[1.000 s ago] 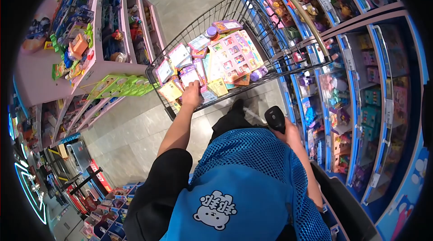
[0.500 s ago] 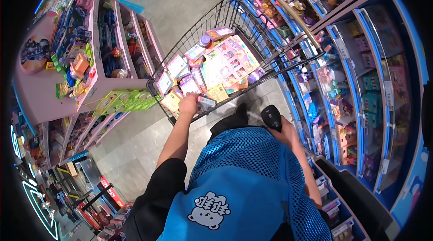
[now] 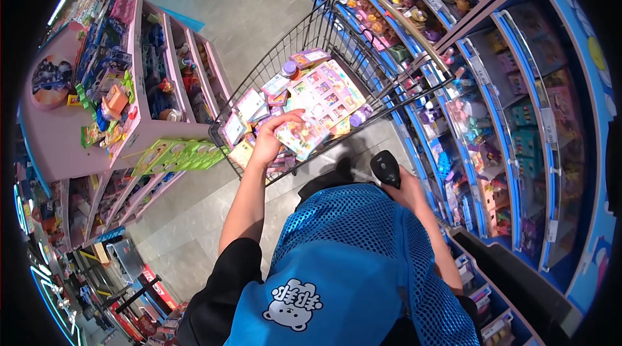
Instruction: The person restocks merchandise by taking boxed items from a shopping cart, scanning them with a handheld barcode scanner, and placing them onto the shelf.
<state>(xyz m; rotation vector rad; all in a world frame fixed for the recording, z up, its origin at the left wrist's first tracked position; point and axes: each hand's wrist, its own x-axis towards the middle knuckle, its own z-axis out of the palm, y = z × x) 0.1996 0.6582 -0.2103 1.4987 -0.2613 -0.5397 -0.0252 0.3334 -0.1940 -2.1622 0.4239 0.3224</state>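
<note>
My left hand (image 3: 267, 140) is over the near side of a black wire shopping cart (image 3: 383, 105). Its fingers are closed on a colorful flat toy package (image 3: 302, 138), slightly blurred, so its print cannot be read. Beneath and beyond it in the cart lie several boxed goods, a large pink sheet with rows of small pictures (image 3: 329, 92) and a purple-lidded container (image 3: 289, 69). Close to my right hip, my right hand (image 3: 408, 192) grips a black handheld barcode scanner (image 3: 385, 168), its head tilted up toward the cart.
Tall blue-edged shelves (image 3: 483, 80) full of toys run along the right, near the cart's handle (image 3: 402, 14). To the left stands a pink display shelf (image 3: 159, 127) with toys on top and a green rack (image 3: 176, 155) on its side. Grey floor (image 3: 233, 15) stretches ahead.
My left hand has lifted the colorful package up from the cart's near edge, turning its broad face into view. The scanner in my right hand has barely moved.
</note>
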